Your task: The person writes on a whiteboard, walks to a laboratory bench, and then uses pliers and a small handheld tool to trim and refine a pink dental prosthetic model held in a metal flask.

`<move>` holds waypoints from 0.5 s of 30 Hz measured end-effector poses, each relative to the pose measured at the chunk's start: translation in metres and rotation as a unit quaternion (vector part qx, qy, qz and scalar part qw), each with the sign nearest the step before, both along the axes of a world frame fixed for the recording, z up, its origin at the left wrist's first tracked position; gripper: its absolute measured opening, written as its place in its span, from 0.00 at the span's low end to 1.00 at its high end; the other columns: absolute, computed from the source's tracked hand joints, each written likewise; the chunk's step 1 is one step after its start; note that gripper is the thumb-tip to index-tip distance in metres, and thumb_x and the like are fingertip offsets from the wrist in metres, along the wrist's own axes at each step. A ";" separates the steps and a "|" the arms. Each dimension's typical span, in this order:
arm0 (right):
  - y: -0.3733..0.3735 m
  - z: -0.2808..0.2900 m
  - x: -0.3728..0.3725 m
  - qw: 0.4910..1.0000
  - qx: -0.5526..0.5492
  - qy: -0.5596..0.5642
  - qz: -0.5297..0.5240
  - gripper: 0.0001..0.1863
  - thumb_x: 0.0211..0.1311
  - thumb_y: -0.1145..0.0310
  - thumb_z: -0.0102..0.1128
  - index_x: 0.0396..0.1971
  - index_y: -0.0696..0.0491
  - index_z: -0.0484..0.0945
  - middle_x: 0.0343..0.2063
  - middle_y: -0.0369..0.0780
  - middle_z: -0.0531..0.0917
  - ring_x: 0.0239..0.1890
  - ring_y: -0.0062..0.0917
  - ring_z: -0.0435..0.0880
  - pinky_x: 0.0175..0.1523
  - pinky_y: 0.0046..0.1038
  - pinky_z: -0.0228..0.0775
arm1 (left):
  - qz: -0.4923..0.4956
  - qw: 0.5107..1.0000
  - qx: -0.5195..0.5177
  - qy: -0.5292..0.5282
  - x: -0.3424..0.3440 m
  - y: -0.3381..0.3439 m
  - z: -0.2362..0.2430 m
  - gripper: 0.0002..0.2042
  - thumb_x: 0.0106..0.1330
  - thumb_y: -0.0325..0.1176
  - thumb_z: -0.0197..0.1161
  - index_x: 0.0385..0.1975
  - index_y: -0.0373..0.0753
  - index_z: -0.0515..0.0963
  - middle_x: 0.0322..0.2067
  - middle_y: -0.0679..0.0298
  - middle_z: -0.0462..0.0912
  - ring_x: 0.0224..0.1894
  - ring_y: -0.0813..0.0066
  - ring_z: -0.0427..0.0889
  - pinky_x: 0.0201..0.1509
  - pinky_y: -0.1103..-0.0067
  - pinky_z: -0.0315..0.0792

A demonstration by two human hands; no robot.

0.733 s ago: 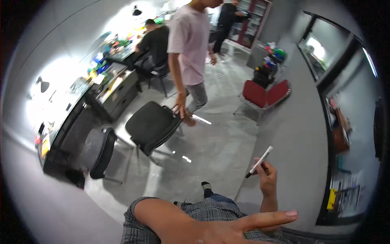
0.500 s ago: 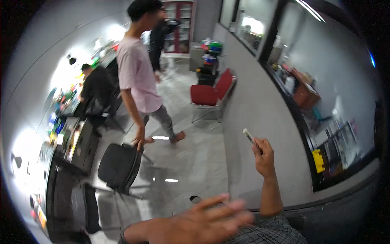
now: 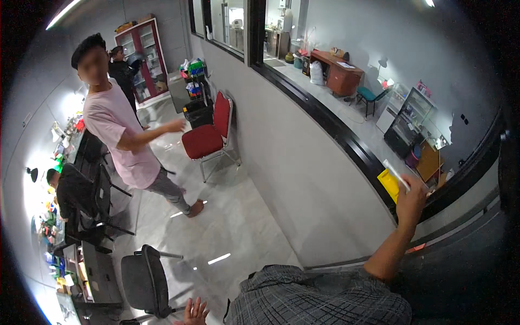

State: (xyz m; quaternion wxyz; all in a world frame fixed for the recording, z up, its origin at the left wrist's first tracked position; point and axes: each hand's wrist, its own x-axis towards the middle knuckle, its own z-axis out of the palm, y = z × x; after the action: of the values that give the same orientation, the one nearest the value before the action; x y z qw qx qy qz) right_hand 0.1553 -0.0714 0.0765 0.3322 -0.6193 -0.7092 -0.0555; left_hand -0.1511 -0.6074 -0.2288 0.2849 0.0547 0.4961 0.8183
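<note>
While holding the left hand (image 3: pixel 194 313) low at the bottom edge of view, fingers spread and seemingly empty, near the black chair (image 3: pixel 145 281), gripping a white pen (image 3: pixel 396 174) in the closed fingers of the right hand (image 3: pixel 411 197). Have just raised the pen from in front of the grey wall (image 3: pixel 303 189) to the black window frame (image 3: pixel 325 122), overlapping a yellow object (image 3: pixel 388 185) there; cannot tell whether touching it. Have also drawn the left hand away, setting both hands well apart. Farther out, see a co-worker in pink (image 3: pixel 127 135), now off the black chair, reaching an arm toward the red chair (image 3: pixel 203 141) and standing mid-floor, partly blocking passage. Beyond, see a seated person in black (image 3: pixel 78 189) at the cluttered worktop (image 3: pixel 68 311); farthest, a red-framed cabinet (image 3: pixel 142 59).
</note>
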 end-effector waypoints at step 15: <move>0.097 -0.119 0.051 0.985 0.066 -0.157 0.023 0.17 0.74 0.72 0.59 0.57 0.66 0.78 0.54 0.52 0.79 0.58 0.48 0.79 0.62 0.47 0.73 | -0.056 0.988 -0.111 0.091 -0.003 0.044 0.057 0.58 0.65 0.84 0.21 0.73 0.35 0.69 0.62 0.43 0.81 0.65 0.48 0.79 0.72 0.55 0.64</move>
State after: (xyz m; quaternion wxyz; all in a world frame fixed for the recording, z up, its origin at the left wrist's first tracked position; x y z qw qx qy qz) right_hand 0.2063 0.0252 -0.0422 0.2580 -0.5628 -0.7617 -0.1912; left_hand -0.1545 -0.5631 -0.1714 0.2884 0.1251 0.6041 0.7322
